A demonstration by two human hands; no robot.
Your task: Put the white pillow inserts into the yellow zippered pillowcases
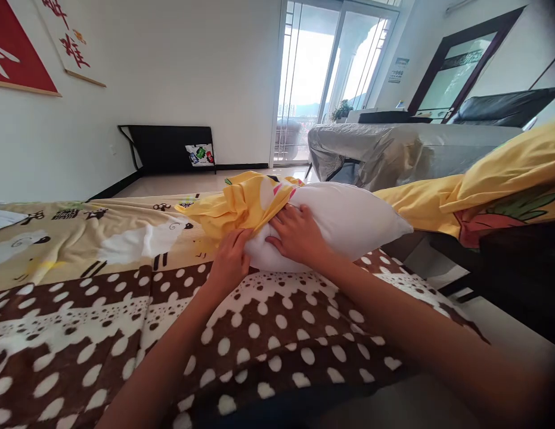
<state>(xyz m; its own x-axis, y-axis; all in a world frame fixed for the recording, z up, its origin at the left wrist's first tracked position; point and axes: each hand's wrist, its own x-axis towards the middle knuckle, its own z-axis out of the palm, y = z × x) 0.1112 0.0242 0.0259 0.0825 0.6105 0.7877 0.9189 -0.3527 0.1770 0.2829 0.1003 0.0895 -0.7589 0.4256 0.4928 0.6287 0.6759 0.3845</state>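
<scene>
A white, plump pillow (349, 214) lies on a patterned blanket, its left end inside a crumpled yellow cloth cover (239, 202).

The left hand (230, 259) pinches the near edge of the cover between thumb and fingers; the right hand (297, 235) is laid on the pillow with fingers somewhat spread, the fingertips close to the cover's edge, and I cannot tell if they go under it. Below them is the soft brown blanket (281, 322) with white dots and a beige band of sheep. At the right is a yellow printed cloth (438, 199); farther behind, a plastic-covered table (371, 149).
</scene>
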